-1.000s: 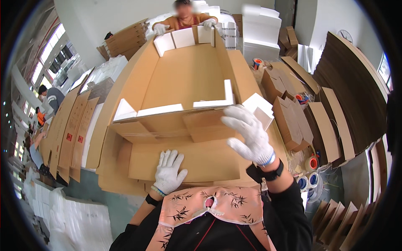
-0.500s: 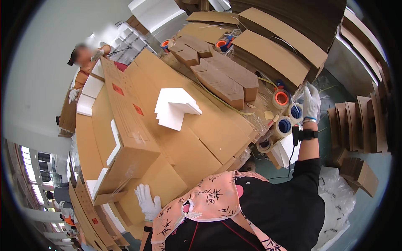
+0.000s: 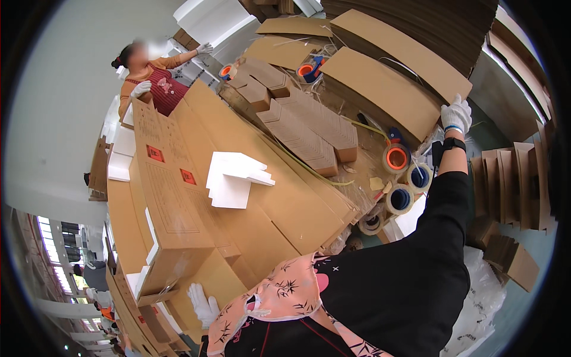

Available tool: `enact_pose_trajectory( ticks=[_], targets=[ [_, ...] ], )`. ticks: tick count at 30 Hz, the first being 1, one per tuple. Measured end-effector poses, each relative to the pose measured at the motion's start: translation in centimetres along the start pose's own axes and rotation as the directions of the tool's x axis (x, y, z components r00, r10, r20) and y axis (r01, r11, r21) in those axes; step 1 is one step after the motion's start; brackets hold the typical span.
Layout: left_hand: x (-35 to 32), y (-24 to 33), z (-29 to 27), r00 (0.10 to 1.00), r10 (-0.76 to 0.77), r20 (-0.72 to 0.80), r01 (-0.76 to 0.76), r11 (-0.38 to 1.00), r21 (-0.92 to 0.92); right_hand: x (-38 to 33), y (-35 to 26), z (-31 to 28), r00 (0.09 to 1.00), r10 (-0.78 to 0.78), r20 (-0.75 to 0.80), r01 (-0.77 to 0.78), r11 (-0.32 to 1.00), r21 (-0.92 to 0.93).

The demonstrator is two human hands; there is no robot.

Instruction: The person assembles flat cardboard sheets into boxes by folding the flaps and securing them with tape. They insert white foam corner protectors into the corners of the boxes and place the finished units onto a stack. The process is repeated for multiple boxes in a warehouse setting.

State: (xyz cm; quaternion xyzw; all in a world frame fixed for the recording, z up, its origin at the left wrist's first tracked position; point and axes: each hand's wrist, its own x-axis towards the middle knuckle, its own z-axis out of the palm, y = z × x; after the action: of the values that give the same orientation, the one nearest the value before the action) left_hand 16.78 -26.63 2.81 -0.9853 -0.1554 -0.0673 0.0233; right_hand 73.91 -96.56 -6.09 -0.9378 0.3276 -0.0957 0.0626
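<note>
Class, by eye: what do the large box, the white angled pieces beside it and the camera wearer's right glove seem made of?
Box: matt brown cardboard, its folded panels suggest.
White pieces: probably smooth plastic foam, given thick, crisp edges.
Right glove: apparently matt knitted fabric, with snug cuff.

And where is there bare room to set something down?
Best bet: the flat cardboard between the white foam piece and the pink apron; another bare strip runs between the foam and the folded cardboard blocks. Crowded near the right hand: tape rolls, those blocks and long cardboard strips sit close together.
</note>
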Motion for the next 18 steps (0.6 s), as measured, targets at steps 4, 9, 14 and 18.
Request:
enact_pose_trajectory(
  ticks=[4,9,14,18],
  targets=[
    [-0.4,-1.1,1.1,0.998,-0.054,-0.015,0.054,0.998,0.028,1.8,0.5,2.7,1.0,-0.022,0.015,0.023,0.998,-0.062],
    [-0.5,-2.2,1.9,0.995,-0.101,-0.014,0.102,0.993,0.062,2.7,1.0,4.4,0.974,-0.196,-0.11,0.171,0.965,-0.201],
    [-0.8,-1.6,1.5,0.995,-0.092,-0.038,0.093,0.995,0.045,1.3,0.6,3.9,0.939,-0.285,-0.193,0.221,0.929,-0.296],
    [-0.5,-0.4,1.1,0.993,-0.097,-0.059,0.1,0.994,0.039,0.7,-0.2,1.6,0.896,-0.267,-0.354,0.187,0.951,-0.245]
  ],
)
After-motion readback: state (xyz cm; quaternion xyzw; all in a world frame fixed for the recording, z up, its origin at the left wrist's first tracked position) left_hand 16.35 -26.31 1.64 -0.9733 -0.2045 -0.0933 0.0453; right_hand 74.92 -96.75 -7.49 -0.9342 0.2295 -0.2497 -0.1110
